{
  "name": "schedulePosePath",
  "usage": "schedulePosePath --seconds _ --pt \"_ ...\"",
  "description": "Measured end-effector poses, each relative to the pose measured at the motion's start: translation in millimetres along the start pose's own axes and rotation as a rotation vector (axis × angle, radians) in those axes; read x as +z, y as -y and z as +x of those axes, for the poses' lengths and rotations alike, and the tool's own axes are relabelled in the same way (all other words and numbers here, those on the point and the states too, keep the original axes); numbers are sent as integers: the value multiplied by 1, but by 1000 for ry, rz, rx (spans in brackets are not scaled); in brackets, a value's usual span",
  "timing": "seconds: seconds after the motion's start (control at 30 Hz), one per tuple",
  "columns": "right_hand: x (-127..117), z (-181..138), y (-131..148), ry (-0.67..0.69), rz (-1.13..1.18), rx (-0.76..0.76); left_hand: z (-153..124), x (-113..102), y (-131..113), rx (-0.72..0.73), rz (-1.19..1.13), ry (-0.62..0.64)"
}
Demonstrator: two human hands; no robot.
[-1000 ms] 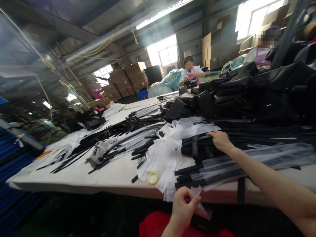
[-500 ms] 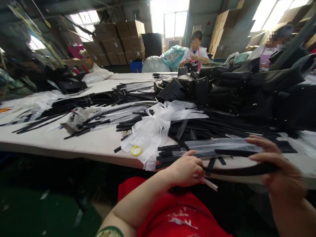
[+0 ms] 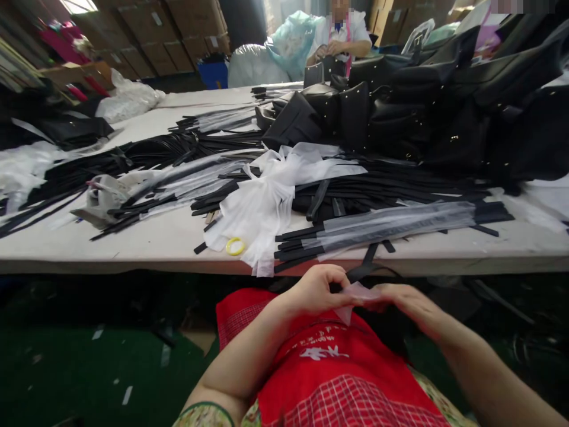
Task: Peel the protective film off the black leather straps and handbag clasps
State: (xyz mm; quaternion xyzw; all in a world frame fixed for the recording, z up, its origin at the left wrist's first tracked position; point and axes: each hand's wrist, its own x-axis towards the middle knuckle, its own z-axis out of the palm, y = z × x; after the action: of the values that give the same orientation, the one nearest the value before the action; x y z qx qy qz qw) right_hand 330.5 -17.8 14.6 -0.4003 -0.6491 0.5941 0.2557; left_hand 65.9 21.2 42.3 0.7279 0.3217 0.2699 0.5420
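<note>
Fingers of the left hand are closed in a pinch on a clear plastic sleeve, and the fingers of the right hand pinch its other side; the sleeve sits between both hands, just below the bench edge, above the red apron; a black strap hangs from the bench edge at 12 o'clock of the hands and passes behind them. To do this step well, I judge the thumbs should rub the thin film apart at its mouth, holding it lightly, because a hard grip would keep the two layers stuck. Counted: one sleeve in the hands; one yellow ring at 10 o'clock; one white bundle of bags; one packed bundle of straps at 1 o'clock; loose straps and black bags too many to count; two other persons at 12 o'clock.
</note>
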Motion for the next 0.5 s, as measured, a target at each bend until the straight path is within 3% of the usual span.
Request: schedulePosePath --seconds 0.07,0.13,0.23,0.33,0.5 --pt "36 20 -2 -5 188 54 0 1 3 32 -68 64" --pt "51 38 0 -131 380 71 -3 -1 5 33 -41 98" --pt "45 53 7 -391 556 18 -9 -7 9 -14 98 90" --pt "35 61 12 -550 602 -30 -13 -16 13 -53 131 62" --pt "42 66 12 -512 435 -3 -16 -20 19 -82 95 31"
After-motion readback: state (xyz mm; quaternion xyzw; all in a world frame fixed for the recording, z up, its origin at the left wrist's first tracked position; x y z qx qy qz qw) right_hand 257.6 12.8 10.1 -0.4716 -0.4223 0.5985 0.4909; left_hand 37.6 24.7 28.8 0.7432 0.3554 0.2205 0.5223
